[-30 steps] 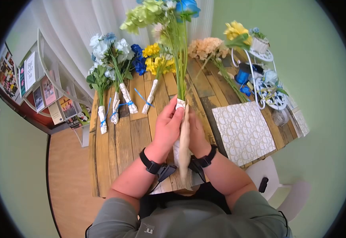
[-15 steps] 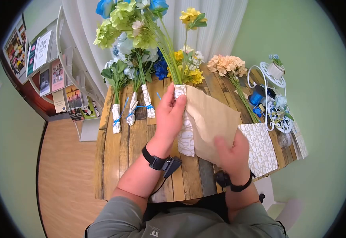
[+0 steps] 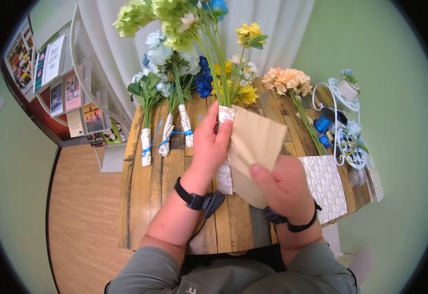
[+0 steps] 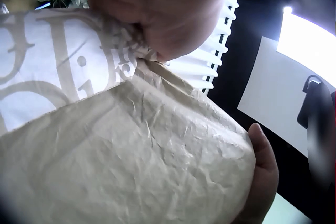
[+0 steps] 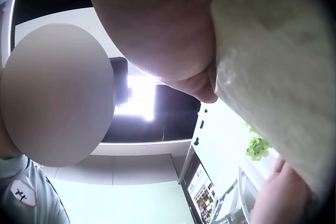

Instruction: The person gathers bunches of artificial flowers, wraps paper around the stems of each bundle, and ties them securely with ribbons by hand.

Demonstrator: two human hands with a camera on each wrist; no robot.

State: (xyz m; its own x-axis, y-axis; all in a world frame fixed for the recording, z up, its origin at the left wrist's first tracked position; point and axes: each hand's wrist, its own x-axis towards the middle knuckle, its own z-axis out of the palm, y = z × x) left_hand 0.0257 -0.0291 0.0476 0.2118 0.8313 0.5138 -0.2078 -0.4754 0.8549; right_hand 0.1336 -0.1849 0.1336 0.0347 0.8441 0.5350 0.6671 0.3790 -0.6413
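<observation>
The left hand [image 3: 210, 142] grips the paper-wrapped lower stems of a tall bunch with green [image 3: 177, 29], blue and yellow flowers, thumb across the white patterned wrap [image 3: 225, 179]. A loose flap of the paper, plain brown side [image 3: 260, 137] showing, stretches to the right. The right hand [image 3: 285, 188] pinches that flap, thumb on top and its other fingers behind. In the left wrist view the creased brown side [image 4: 142, 155] runs from the left hand [image 4: 163, 14] to the right hand's fingers [image 4: 262, 171].
Wrapped bunches [image 3: 146, 147] tied with blue ribbon lie at the left of the wooden table [image 3: 140, 206]. Peach flowers [image 3: 287, 81], a patterned sheet [image 3: 324, 188], a blue spool [image 3: 323, 121] and a white stand [image 3: 356, 159] are at the right. A magazine rack [image 3: 84, 88] stands far left.
The hands have parted from around the stems, and the brown flap is now spread out to the right. Over the last half second, the right hand has risen slightly and taken the flap between thumb and fingers.
</observation>
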